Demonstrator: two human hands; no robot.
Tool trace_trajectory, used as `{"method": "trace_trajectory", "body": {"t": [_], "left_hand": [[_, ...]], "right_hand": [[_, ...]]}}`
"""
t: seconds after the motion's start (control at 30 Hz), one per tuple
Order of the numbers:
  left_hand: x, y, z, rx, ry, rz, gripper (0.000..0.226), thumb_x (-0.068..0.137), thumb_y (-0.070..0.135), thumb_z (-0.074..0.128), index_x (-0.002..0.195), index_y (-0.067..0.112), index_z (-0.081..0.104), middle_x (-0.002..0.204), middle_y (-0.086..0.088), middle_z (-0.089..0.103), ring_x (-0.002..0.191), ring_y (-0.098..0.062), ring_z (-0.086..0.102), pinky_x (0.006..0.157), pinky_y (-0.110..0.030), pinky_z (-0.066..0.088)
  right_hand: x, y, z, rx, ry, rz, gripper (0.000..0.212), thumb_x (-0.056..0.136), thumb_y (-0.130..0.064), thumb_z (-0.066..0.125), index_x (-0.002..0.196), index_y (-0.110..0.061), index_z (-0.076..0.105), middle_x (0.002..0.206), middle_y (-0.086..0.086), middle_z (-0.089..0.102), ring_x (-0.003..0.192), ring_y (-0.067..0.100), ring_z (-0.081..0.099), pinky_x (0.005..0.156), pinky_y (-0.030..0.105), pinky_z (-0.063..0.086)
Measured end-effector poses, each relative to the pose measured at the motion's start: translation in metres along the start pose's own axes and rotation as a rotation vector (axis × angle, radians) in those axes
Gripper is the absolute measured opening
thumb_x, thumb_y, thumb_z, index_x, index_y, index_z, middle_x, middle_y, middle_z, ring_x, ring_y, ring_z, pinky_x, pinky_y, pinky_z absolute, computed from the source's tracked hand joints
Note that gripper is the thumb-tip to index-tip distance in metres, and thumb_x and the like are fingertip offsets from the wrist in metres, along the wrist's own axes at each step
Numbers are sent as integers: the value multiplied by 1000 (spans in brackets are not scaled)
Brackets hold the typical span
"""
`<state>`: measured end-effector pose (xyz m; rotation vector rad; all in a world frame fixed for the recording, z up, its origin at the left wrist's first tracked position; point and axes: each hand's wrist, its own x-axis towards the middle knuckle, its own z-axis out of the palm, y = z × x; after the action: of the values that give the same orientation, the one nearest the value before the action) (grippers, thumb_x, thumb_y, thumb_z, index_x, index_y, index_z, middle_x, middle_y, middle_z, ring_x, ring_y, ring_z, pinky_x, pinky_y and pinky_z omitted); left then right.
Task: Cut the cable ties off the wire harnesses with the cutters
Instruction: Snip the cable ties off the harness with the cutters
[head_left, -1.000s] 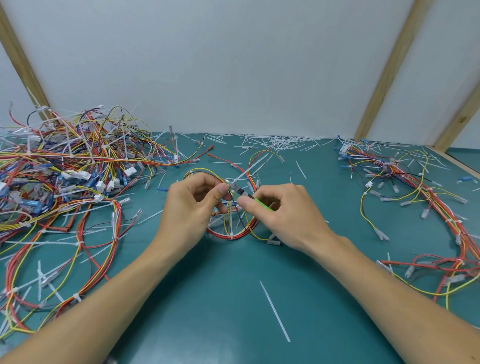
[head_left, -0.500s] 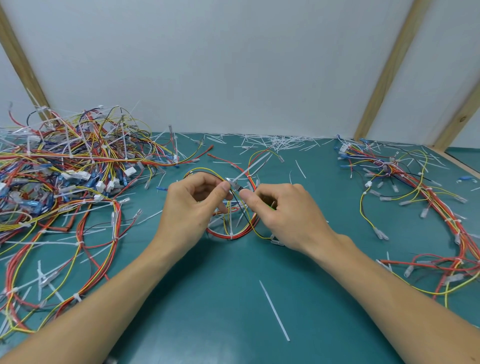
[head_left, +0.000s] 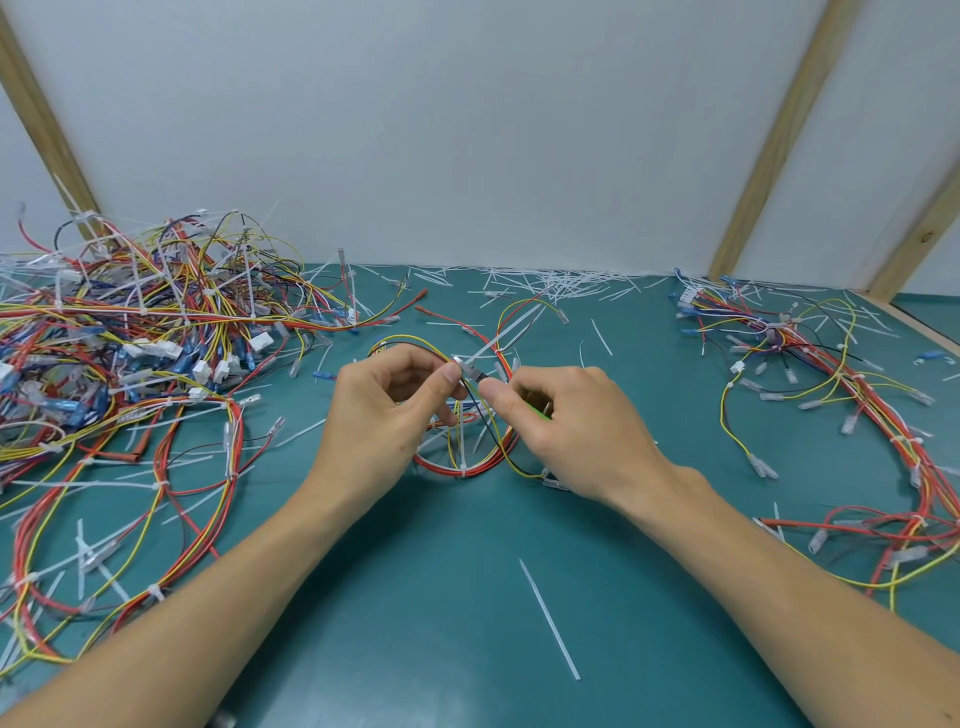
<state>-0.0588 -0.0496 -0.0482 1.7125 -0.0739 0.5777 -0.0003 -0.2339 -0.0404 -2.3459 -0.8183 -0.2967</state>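
A looped wire harness (head_left: 467, 467) of red, yellow and black wires lies at the middle of the green table. My left hand (head_left: 387, 415) pinches the harness wires between thumb and fingers at the top of the loop. My right hand (head_left: 566, 421) grips small cutters (head_left: 475, 373) with a green handle; their metal jaws sit at a white cable tie (head_left: 501, 338) right beside my left thumb. The tie's long tail sticks up and to the right. More white ties wrap the loop lower down.
A big tangled pile of harnesses (head_left: 130, 353) fills the left side. Another harness (head_left: 841, 395) stretches along the right. Cut tie pieces (head_left: 550, 286) litter the back of the table near the white wall, and one long tie (head_left: 548, 618) lies in front.
Both hands have risen slightly and drawn closer together, with the cutter jaws moved up against the tie by my left thumb. The green handle is now mostly hidden in my right hand.
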Motion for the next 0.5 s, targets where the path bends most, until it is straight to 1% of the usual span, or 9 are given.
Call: {"method": "trace_trajectory", "body": {"t": [0.23,0.5], "left_hand": [[0,0,0,-6,-6,0,11,93,14,69,83,16,71,76,-5,75,58,-12,67,51,-11,46],[0,0,0,-1,-12,-2,10,93,13,69,84,15,71,76,-5,74,59,-14,67,51,-11,46]], "right_hand": [[0,0,0,-6,-1,5,63,93,-71,40,69,-15,56,56,2,48,59,19,46,57,37,40],[0,1,0,-5,-9,5,63,94,-71,41,68,-15,55,56,2,48,59,19,46,56,37,38]]}}
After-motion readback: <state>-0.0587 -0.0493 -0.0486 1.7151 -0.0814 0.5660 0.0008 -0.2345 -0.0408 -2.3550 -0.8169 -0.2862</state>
